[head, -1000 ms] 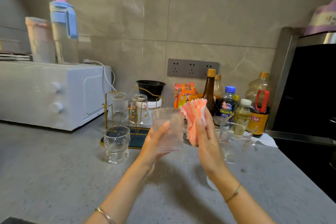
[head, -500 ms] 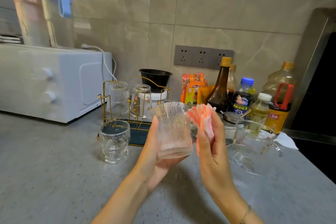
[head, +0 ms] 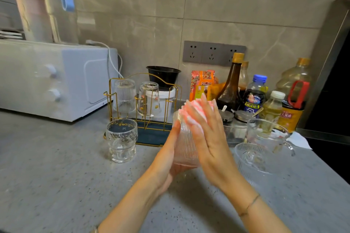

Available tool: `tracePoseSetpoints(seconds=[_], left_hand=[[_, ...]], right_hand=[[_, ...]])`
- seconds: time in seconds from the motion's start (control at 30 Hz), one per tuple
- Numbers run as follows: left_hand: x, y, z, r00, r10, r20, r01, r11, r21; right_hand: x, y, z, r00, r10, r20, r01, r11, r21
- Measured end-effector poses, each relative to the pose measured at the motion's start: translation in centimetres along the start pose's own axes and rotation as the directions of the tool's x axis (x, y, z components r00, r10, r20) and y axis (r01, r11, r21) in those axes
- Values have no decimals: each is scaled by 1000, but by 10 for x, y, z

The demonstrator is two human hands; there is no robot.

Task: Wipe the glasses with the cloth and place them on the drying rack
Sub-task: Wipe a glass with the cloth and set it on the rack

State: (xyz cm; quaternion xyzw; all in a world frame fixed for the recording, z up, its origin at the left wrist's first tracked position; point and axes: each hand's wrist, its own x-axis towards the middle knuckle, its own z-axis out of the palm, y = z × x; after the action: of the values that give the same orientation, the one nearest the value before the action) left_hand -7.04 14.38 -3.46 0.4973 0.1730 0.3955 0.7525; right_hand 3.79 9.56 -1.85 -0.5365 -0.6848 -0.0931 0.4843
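My left hand (head: 166,159) grips a ribbed clear glass (head: 184,146) from below and behind, upright above the counter. My right hand (head: 206,130) presses a pink and white cloth (head: 195,110) against the glass's rim with straight fingers. Behind stands a gold wire drying rack (head: 144,104) on a dark mat, with two glasses upside down on it: a ribbed one (head: 124,95) and a printed one (head: 149,99). A dimpled glass (head: 122,139) stands upright in front of the rack. To the right are a glass mug (head: 269,136) and a ribbed glass bowl (head: 251,157).
A white oven (head: 56,79) with jugs on top fills the left. Sauce and oil bottles (head: 253,96), snack packets and lidded jars line the wall at the right. A black bowl (head: 163,75) sits on a white tub behind the rack. A dark appliance (head: 333,85) is at the far right.
My right hand has brought the cloth from beside the glass onto its rim. The left hand keeps hold of the glass, lowered slightly. The camera has moved closer.
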Motion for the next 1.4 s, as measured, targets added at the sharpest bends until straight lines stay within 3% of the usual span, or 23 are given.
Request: tracePoseSetpoints(seconds=[0.1,0.27,0.33,0.43,0.57,0.7,0.77,0.87,1.03,1.13,1.3,1.4], left_hand=[[-1,1,0,999,51,-17,-51,998,27],[3,5,-9,992,89,-85,-98,989,-108],[2,5,-9,991,108,-77,-115,988,-99],[0,2,-4,995,84,-54,-83,996,19],[0,-2,0,999,7,-36,-5,998,61],[3,1,-4,998,52,-39,-55,996,-72],[7,5,-11,999,18,-29,-23,980,-198],[8,8,-15,1000,16,0,-15,959,-284],[6,9,-14,999,-24,41,33,971,-237],[6,6,-15,999,24,30,-18,982,-190],[4,5,-11,995,-68,71,77,987,-142],[4,4,-10,996,-63,59,70,991,-116]], right_hand=[[-4,-1,2,1000,-18,19,19,1000,-4],[-21,-5,10,962,-198,187,212,976,-57],[-19,-3,9,960,-220,176,235,969,-72],[-8,3,4,985,-166,57,169,983,-69],[-3,6,-5,999,18,-32,-14,995,100],[-18,-2,6,997,-67,43,63,994,87],[-27,-5,12,979,-143,143,135,989,64],[-30,-5,14,969,-183,167,176,983,56],[-29,0,13,968,-178,178,176,984,26],[-20,1,13,984,-152,97,152,988,3],[0,1,3,996,18,-83,-5,988,155],[-2,1,2,996,54,-68,-39,978,205]])
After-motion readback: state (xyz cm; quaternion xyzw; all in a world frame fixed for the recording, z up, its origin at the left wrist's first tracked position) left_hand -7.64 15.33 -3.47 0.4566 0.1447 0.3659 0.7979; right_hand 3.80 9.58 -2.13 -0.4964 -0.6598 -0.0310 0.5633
